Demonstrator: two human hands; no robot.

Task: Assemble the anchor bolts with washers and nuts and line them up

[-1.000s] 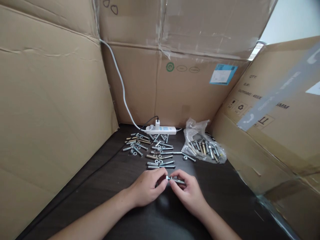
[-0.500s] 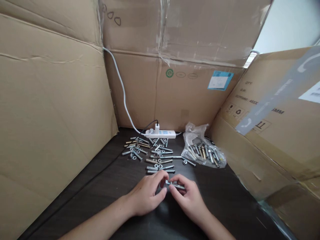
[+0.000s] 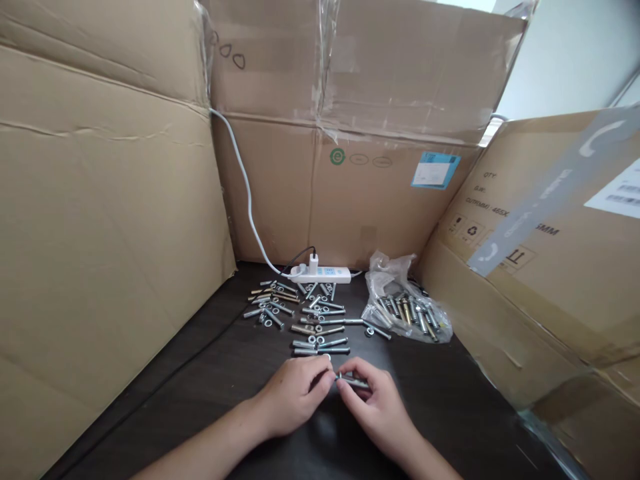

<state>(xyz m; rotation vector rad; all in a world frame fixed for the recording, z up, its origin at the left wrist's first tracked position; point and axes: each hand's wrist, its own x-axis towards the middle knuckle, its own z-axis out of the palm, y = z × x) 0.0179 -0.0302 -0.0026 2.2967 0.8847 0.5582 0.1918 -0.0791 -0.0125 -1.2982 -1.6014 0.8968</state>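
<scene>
Before me are one bag [image 3: 379, 285] and one power strip [image 3: 341, 275]; my right hand [image 3: 379, 398] pinches one bolt [image 3: 356, 383], my left hand [image 3: 294, 392] curls, its grip I cannot tell.

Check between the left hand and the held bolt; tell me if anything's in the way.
Nothing visible is: the left hand is close beside the left end of the metal bolt, which the right hand grips. Loose bolts lie beyond both hands.
</scene>
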